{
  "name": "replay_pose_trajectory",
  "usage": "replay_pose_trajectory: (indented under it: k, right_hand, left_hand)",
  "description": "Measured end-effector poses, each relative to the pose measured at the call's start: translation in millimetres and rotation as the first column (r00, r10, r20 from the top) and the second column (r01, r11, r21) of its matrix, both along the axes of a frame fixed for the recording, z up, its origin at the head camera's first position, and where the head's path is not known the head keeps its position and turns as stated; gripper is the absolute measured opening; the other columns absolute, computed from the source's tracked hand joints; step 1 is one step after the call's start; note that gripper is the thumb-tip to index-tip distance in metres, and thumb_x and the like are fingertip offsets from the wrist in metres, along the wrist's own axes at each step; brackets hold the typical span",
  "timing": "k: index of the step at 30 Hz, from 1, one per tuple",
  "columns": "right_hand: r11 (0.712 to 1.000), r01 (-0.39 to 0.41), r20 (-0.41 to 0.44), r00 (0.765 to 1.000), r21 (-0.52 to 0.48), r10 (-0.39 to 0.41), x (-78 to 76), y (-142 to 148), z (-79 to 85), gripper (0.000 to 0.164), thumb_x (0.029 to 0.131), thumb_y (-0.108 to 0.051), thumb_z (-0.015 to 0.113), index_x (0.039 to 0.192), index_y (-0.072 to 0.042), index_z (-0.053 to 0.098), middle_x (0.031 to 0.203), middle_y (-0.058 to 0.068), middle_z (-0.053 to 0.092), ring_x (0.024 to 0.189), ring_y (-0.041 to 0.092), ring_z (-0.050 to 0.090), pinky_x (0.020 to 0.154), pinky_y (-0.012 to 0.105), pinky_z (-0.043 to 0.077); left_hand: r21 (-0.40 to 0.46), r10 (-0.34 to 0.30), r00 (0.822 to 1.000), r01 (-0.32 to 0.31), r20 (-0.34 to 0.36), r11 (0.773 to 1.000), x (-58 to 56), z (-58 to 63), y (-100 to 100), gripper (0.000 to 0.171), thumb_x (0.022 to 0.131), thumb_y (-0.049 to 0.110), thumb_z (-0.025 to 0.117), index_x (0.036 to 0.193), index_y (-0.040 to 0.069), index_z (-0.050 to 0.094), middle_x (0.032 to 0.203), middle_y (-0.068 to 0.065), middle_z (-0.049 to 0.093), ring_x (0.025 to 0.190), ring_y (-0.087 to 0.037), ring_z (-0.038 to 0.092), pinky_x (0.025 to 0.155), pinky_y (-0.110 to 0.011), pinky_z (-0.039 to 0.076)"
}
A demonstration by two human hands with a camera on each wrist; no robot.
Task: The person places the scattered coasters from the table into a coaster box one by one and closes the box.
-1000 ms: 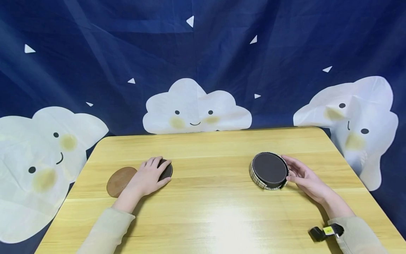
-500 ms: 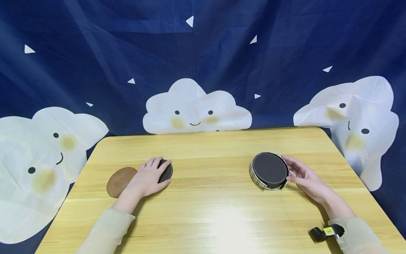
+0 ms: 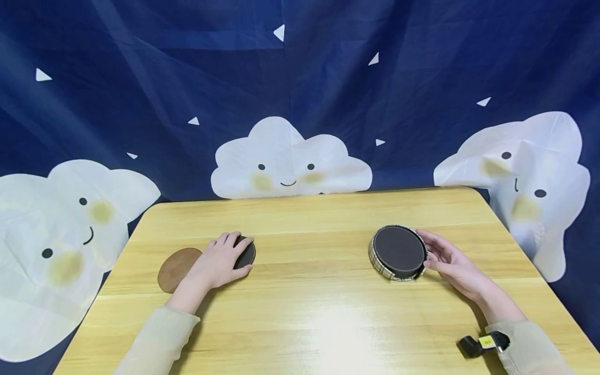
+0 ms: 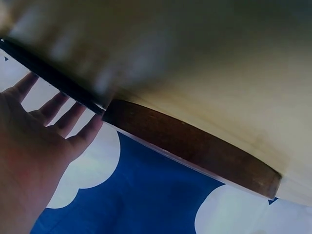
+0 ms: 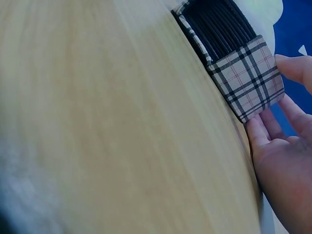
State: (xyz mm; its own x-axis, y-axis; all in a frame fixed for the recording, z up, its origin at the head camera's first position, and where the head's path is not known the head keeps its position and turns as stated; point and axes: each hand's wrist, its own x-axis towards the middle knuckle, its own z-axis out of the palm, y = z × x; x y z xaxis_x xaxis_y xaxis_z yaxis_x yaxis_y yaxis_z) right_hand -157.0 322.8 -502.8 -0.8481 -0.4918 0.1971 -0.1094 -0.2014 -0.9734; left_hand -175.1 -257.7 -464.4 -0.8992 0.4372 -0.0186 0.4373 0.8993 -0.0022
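Observation:
My left hand (image 3: 215, 264) lies over a dark round coaster (image 3: 247, 256), fingers spread and fairly straight across it, covering its left part. Fingertips show at the edge of this dark coaster (image 4: 53, 75) in the left wrist view. Just left of the hand lies a brown round disc (image 3: 175, 272), partly behind the wrist. On the right side stands a round plaid coaster holder (image 3: 382, 266) with a stack of dark coasters (image 3: 399, 251) inside. My right hand (image 3: 452, 268) holds its right side, thumb and fingers bent against the plaid wall (image 5: 251, 75).
Everything rests on a light wooden table (image 3: 309, 291). A small black device with a yellow label (image 3: 483, 344) sits at the right cuff. Behind the table hangs a dark blue cloth (image 3: 328, 78) with white cloud shapes.

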Motion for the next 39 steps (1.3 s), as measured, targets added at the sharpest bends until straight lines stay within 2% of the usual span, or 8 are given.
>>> replay_pose_trajectory:
  k: [8, 15, 25, 39]
  right_hand:
    - [1.0, 0.002, 0.003, 1.0, 0.004, -0.002, 1.5, -1.0, 1.7, 0.069, 0.1, 0.02, 0.043, 0.164, -0.004, 0.032, 0.155, -0.012, 0.054, 0.138, -0.003, 0.055, 0.112, 0.012, 0.043]
    - [1.0, 0.003, -0.002, 1.0, 0.004, -0.003, 2.1, -1.4, 2.8, 0.069, 0.1, 0.02, 0.043, 0.164, -0.003, 0.031, 0.155, -0.012, 0.054, 0.138, -0.002, 0.055, 0.112, 0.012, 0.043]
    - [1.0, 0.004, 0.004, 1.0, 0.007, -0.004, 2.8, -1.8, 3.7, 0.069, 0.1, 0.02, 0.043, 0.164, -0.003, 0.032, 0.155, -0.012, 0.054, 0.138, -0.002, 0.055, 0.111, 0.012, 0.043]
    - [1.0, 0.009, 0.008, 1.0, 0.023, -0.009, 0.9, 0.6, 0.4, 0.069, 0.1, 0.02, 0.043, 0.164, -0.004, 0.031, 0.155, -0.011, 0.054, 0.138, -0.002, 0.055, 0.111, 0.013, 0.044]
  left_hand:
    - [-0.008, -0.023, 1.0, 0.023, 0.002, 1.0, -4.3, -1.9, 5.9, 0.07, 0.095, 0.052, 0.069, 0.154, 0.018, 0.054, 0.148, -0.021, 0.053, 0.134, -0.044, 0.053, 0.103, -0.064, 0.047]
    - [0.014, -0.064, 0.998, 0.064, 0.016, 0.998, -9.5, -2.4, 18.8, 0.072, 0.093, 0.056, 0.069, 0.154, 0.02, 0.054, 0.149, -0.019, 0.052, 0.136, -0.041, 0.052, 0.105, -0.064, 0.046]
    - [0.016, -0.153, 0.988, 0.153, -0.007, 0.988, -15.2, 3.1, 46.0, 0.071, 0.092, 0.056, 0.068, 0.153, 0.023, 0.055, 0.148, -0.016, 0.054, 0.135, -0.039, 0.052, 0.105, -0.06, 0.045]
    - [0.016, -0.236, 0.972, 0.236, 0.01, 0.972, -26.2, 5.5, 89.2, 0.072, 0.093, 0.059, 0.064, 0.156, 0.025, 0.051, 0.152, -0.014, 0.052, 0.138, -0.037, 0.05, 0.107, -0.058, 0.044]
